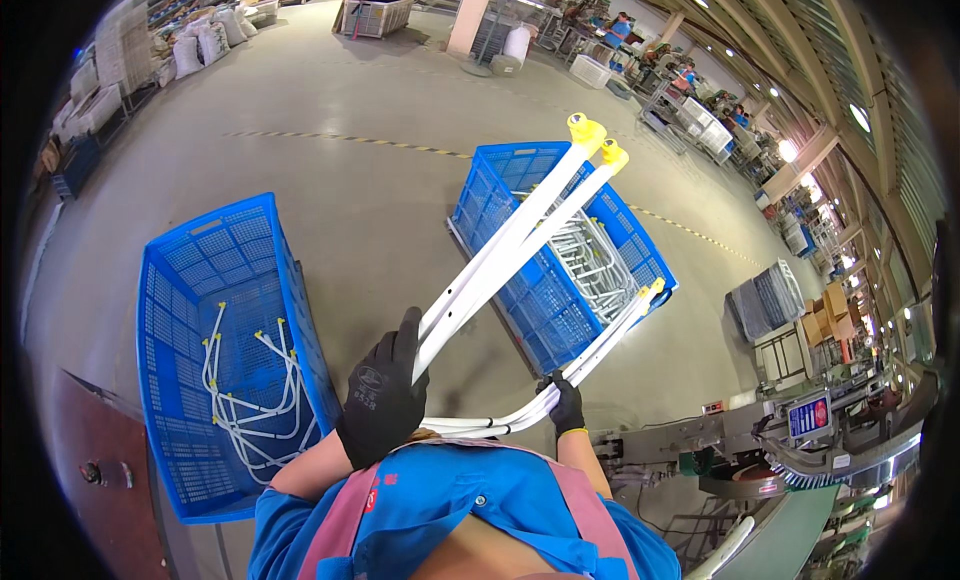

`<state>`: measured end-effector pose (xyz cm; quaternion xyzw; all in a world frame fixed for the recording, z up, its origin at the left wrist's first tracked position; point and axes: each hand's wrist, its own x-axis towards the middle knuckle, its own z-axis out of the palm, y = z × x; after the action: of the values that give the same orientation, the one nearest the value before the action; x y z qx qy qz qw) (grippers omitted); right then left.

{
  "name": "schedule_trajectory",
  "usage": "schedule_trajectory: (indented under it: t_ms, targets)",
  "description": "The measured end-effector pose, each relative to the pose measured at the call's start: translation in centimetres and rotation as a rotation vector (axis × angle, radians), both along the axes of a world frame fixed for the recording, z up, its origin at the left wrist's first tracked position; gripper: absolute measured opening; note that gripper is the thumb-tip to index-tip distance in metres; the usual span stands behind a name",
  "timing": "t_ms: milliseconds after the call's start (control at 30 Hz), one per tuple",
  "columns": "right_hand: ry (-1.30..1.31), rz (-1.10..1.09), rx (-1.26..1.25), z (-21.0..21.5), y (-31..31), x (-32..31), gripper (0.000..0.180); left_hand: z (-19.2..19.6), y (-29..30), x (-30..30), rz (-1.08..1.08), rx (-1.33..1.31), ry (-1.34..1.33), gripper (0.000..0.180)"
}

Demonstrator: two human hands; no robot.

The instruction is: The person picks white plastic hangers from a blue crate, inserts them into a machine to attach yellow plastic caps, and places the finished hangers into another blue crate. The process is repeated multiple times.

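My left hand, in a black glove, grips two white bent metal tubes with yellow end caps that point up and away over the right crate. My right hand, also gloved in black, holds the lower legs of the same tubes, whose other yellow-capped ends reach toward that crate. The right blue plastic crate holds several more white tubes. The left blue crate has a few white tubes lying on its bottom.
A grey concrete floor with a yellow-black dashed line runs ahead. A machine with a conveyor stands at the lower right. Racks, sacks and bins line the far edges, and people work at benches in the upper right.
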<state>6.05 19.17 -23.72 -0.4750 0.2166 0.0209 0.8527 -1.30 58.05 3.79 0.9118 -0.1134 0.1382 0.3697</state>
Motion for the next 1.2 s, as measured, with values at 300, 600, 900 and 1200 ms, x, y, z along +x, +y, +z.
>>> schedule_trajectory:
  t_ms: [300,600,900,1200]
  targets:
    - [-0.042,-0.088,0.003,1.2,-0.1,-1.5,0.017,-0.7,0.8,0.4,-0.042,-0.043,-0.008,0.068]
    - [-0.105,-0.076,-0.033,0.0,-0.7,-1.2,0.014,-1.0,1.7,1.6,-0.199,-0.304,0.168,0.062]
    - [-0.348,0.176,-0.333,13.4,6.3,5.1,0.054,-3.7,-2.8,3.3,-0.383,-0.579,0.361,0.053]
    - [-0.493,0.444,0.216,25.1,14.6,4.0,0.042,-8.3,-12.9,3.2,-0.342,-0.308,-0.060,0.080]
